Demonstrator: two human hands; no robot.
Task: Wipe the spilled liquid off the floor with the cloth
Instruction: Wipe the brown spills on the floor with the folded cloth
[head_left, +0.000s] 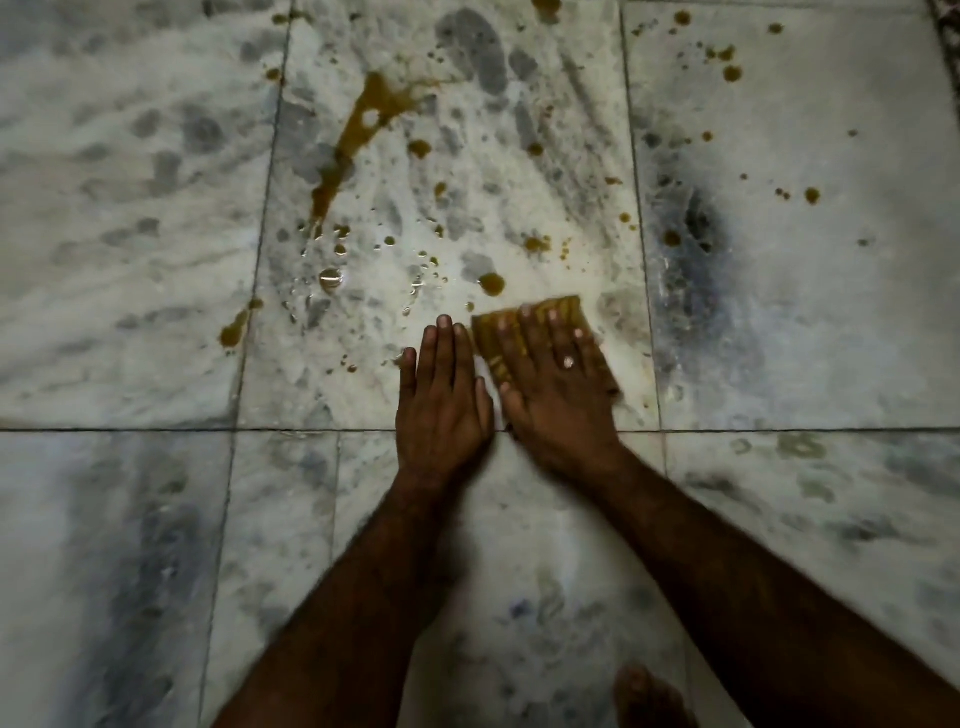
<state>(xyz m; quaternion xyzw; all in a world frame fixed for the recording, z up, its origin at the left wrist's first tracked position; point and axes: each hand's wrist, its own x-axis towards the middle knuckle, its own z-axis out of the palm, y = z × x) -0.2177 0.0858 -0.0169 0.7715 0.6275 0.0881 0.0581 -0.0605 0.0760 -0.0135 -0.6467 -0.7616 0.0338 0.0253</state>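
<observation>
Head view: person crouched over a grey-veined white marble floor (156, 312). The right hand (556, 384) lay flat, palm down, fingers spread and extended, pressing on a folded yellow-brown cloth (493, 338). Not a grip, just pressing. The cloth sat on the central tile, just below the middle of the frame, mostly covered by the hand; only its far edge and left side showed. A ring (568, 362) was on one finger of that hand. The right hand and cloth looked slightly blurred.

The left hand (441, 395) rested flat on the bare floor just beside the cloth's left edge, fingers straight and together, holding nothing; thumb close to the right hand's thumb.

The spilled liquid (358, 130) was brown: a long streak on the upper part of the central tile, with many droplets scattered below and to the right of it. One larger drop (491, 283) lay just beyond the cloth's far edge. Another patch (234, 330) sat on the grout line to the left. More dots were on the right tile. Clear wet beads (331, 278) glistened near the centre.

A bare foot (649, 696) was at the bottom edge.
</observation>
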